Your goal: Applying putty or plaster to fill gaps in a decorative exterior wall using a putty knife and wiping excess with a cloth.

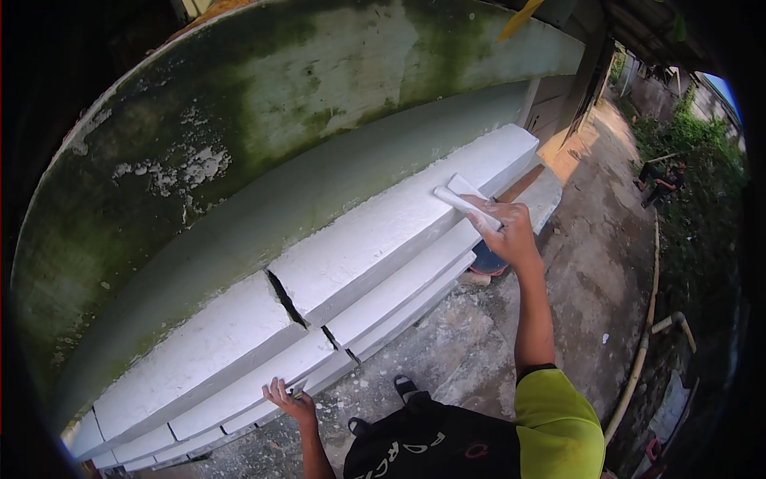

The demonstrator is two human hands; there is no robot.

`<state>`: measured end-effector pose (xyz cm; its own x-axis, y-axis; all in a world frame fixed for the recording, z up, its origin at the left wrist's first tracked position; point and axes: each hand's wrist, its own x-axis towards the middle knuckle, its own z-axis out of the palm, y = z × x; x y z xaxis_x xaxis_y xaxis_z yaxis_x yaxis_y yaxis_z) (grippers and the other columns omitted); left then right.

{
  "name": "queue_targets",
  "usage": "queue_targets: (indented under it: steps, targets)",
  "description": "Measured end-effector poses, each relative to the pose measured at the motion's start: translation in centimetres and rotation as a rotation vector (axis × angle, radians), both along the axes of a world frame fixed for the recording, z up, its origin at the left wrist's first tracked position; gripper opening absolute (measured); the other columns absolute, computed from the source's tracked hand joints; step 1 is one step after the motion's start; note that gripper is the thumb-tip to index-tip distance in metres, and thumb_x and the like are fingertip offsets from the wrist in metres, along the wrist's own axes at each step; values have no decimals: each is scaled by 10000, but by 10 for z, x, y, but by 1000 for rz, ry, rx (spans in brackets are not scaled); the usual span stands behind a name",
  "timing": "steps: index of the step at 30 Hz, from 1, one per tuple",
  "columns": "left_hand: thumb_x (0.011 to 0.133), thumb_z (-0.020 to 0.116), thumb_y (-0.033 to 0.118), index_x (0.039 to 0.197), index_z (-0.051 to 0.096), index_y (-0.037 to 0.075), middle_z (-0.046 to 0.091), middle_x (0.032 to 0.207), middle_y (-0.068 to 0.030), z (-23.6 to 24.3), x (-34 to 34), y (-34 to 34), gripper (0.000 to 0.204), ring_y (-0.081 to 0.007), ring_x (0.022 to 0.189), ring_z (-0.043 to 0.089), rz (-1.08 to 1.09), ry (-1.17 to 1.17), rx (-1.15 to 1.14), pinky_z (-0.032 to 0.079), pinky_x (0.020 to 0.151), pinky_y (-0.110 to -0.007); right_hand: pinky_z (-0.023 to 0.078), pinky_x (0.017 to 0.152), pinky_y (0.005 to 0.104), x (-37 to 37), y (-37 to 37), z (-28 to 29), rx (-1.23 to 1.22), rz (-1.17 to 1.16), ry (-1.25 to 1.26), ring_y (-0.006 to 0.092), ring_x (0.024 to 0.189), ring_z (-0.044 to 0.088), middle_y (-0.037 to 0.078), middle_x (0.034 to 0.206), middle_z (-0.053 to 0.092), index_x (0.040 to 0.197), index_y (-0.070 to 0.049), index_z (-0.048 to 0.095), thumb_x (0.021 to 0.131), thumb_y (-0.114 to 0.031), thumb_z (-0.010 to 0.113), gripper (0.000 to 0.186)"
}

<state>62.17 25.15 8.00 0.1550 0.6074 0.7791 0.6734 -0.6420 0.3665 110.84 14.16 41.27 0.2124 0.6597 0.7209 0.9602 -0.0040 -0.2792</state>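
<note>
My right hand (501, 222) is closed around a white flat hand tool (452, 198), which has a bar-like part and looks like a plastering float. The tool sits over the outer part of the top tier of a white stepped ledge (375, 239), toward its far right end. White residue coats my right fingers. Lower down, my left hand (294, 403) is at the edge of the lower tiers, fingers bent and whitened. A small dark and yellowish thing (298, 393) shows between its thumb and fingers, too small to name. Dark gaps cut across the tiers.
Behind the ledge rises a curved greenish wall (319, 72) with mould stains and peeling patches. A dark blue round thing (488, 259) stands under the ledge's right end. Rough concrete ground (447, 343) runs alongside. A pipe (638, 359) borders plants, where a person (664, 184) sits.
</note>
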Motion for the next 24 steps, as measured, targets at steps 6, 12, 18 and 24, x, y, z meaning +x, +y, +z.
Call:
queue_targets:
  steps: [6,12,18,24]
  targets:
    - [725,544,-65,1349,417,92,480,1320,-181,4,6,-2,656,-470,1302,367,-9,21,-62,301,1070,-615,528,779,370,153,8,-16,222,-486,44,350,843,699,218,958,704,1090,-32,717,902,-263,638,309]
    - [717,559,-73,1350,425,94,472,1338,-179,9,-1,-8,668,-473,1317,353,6,35,-89,301,1077,-607,530,798,366,60,35,-83,692,-574,329,287,928,710,230,1030,706,1123,100,655,936,-99,609,277]
    - [695,547,-98,1352,423,89,468,1340,-184,13,-1,-10,694,-476,1324,344,5,48,-120,299,1080,-609,541,644,379,-58,6,-250,-47,-202,178,302,691,704,171,837,714,1222,-114,669,889,-167,665,336]
    - [666,526,-120,1352,419,69,464,1342,-185,17,1,-10,720,-474,1334,338,16,64,-89,286,1089,-614,526,617,435,50,-3,-267,-147,-306,88,340,653,672,170,781,693,1240,-200,662,891,-300,638,364]
